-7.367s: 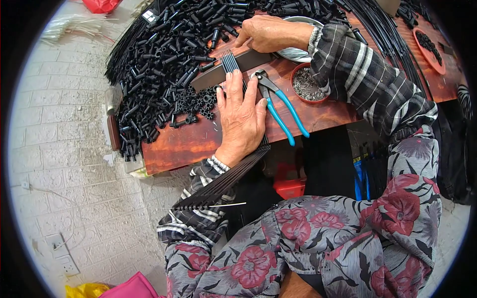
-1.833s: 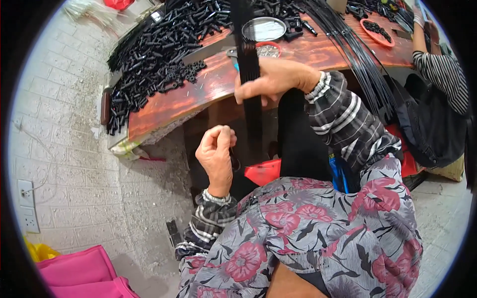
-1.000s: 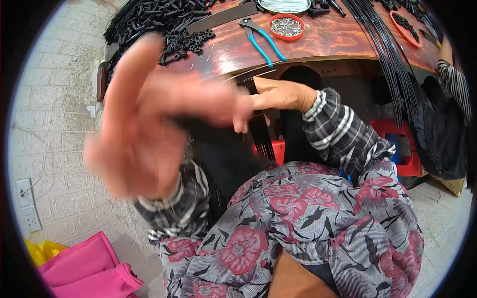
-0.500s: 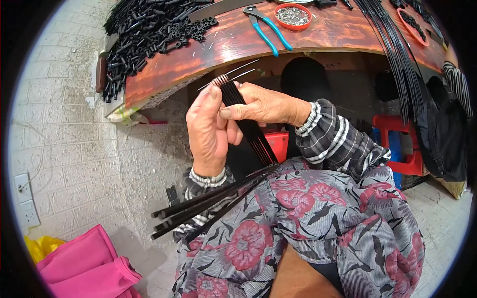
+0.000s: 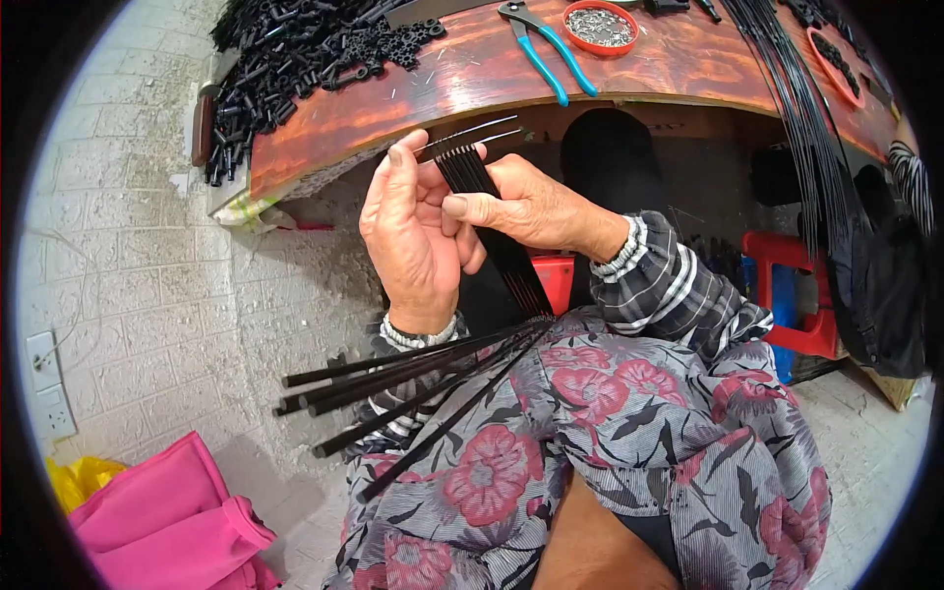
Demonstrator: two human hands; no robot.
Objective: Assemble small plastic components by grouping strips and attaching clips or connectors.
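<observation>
My right hand [image 5: 546, 211] is closed round a flat row of thin black umbrella ribs [image 5: 492, 226], its thumb lying across the front. The ribs slant down to my lap, where further black rods [image 5: 393, 369] fan out to the left. At their upper ends, a thin metal wire [image 5: 487, 126] runs across the row and sticks out to the right. My left hand [image 5: 408, 241] is beside the upper ends, thumb and forefinger at the wire's left end. Its lower fingers curl in next to the ribs and are partly hidden.
On the wooden table [image 5: 462, 79] lie a heap of black plastic parts [image 5: 285, 79], blue-handled pliers [image 5: 546, 54] and a red dish [image 5: 602, 49] of small metal pieces. Long black rods [image 5: 787, 118] hang over its edge, near a red stool [image 5: 787, 295]. Pink cloth [image 5: 167, 521] is at lower left.
My left thumb and forefinger have moved left, away from the rib ends, which now show more openly. The rods over my lap have spread apart. The view has shifted slightly.
</observation>
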